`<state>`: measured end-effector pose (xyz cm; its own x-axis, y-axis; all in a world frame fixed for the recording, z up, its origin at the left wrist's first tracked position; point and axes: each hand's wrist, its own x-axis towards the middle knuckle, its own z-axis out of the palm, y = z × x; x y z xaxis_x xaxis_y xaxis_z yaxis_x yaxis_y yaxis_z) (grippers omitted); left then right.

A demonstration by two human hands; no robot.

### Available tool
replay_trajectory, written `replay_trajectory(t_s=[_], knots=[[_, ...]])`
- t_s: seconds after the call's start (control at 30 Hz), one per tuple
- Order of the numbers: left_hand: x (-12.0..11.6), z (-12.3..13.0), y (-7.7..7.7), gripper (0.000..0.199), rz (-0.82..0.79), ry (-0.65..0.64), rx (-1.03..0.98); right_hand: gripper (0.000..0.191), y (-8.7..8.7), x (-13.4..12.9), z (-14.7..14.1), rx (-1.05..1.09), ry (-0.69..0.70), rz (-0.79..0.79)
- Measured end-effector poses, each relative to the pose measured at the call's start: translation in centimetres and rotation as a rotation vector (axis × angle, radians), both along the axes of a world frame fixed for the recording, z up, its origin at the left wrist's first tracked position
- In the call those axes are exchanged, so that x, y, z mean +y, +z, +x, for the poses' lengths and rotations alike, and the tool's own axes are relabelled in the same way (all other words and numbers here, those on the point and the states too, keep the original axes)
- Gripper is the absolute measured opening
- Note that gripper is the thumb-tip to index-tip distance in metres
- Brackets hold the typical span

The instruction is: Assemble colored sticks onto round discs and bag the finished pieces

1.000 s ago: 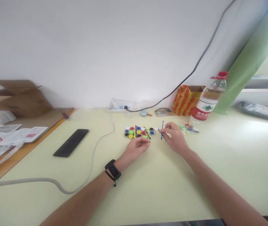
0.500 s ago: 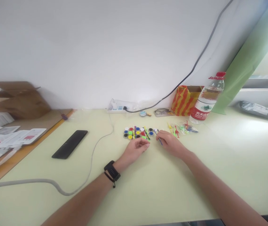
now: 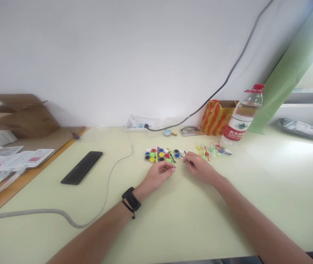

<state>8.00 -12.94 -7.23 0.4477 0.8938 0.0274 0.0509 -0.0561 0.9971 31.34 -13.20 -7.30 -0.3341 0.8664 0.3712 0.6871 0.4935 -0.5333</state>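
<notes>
Several small round discs in mixed colours (image 3: pixel 152 155) lie in rows at the middle of the table, with thin coloured sticks (image 3: pixel 157 154) between them. My left hand (image 3: pixel 160 174) rests just in front of these, its fingers curled and slightly apart, nothing visible in them. To its right, my right hand (image 3: pixel 197 167) pinches a thin dark blue stick (image 3: pixel 181 156), whose tip points left toward the blue disc (image 3: pixel 176 156). A white disc (image 3: pixel 182 151) lies just beyond my right fingers. More coloured plastic pieces (image 3: pixel 206 153) lie behind my right hand.
A water bottle (image 3: pixel 239 119) and a striped bag (image 3: pixel 214 117) stand at the back right. Glasses (image 3: pixel 190 129) and a power strip (image 3: pixel 137 127) lie by the wall. On the left are a black phone-like slab (image 3: pixel 81 168), a cable (image 3: pixel 108 179), packets (image 3: pixel 38 158) and a cardboard box (image 3: pixel 32 117).
The blue stick in my right hand has turned from pointing down and right to pointing up and left, toward the discs. My left hand has stayed nearly still.
</notes>
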Motion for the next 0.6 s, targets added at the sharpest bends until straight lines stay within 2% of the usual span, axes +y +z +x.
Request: replay_trajectory(t_s=[0.3, 0.6], knots=[[0.04, -0.03, -0.16, 0.027, 0.013, -0.005, 0.013, 0.026, -0.05, -0.1, 0.05, -0.016, 0.016, -0.01], [0.02, 0.02, -0.1, 0.025, 0.032, -0.007, 0.03, 0.027, 0.04, -0.23, -0.26, -0.074, -0.024, -0.019]])
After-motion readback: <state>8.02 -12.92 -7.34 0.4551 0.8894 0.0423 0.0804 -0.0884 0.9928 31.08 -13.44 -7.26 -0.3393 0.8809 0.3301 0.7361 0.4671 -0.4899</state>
